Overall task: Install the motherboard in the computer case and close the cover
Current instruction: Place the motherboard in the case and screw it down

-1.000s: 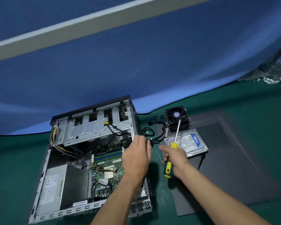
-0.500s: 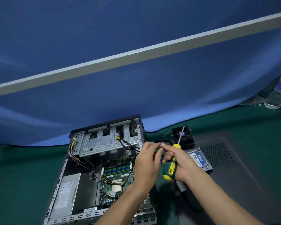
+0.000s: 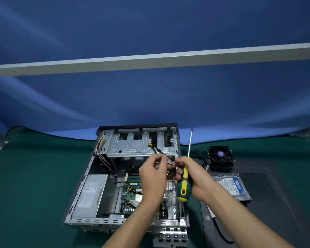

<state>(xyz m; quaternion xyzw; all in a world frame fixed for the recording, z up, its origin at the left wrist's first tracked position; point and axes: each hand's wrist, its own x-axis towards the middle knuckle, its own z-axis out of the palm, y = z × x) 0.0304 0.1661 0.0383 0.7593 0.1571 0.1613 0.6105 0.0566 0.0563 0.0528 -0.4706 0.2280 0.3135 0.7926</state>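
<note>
Galvanised grey sheet steel forms the open computer case (image 3: 89,192) on green felt, its green motherboard (image 3: 131,190) lying flat inside beside the boxy power supply (image 3: 89,194). Right hand (image 3: 195,178) grips a rubbery yellow-green screwdriver (image 3: 184,187), slim shaft upright. Left hand (image 3: 152,178) pinches something small, unclear what.

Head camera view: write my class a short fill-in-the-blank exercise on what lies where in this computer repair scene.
1. The right hand grips a yellow-and-green ____.
2. The blue-labelled hard drive lies outside the computer case, on its ____ side.
3. The cooling fan sits on the far side of the ____.
4. The tablecloth is ____.

Missing words: screwdriver; right; hard drive; green
</note>
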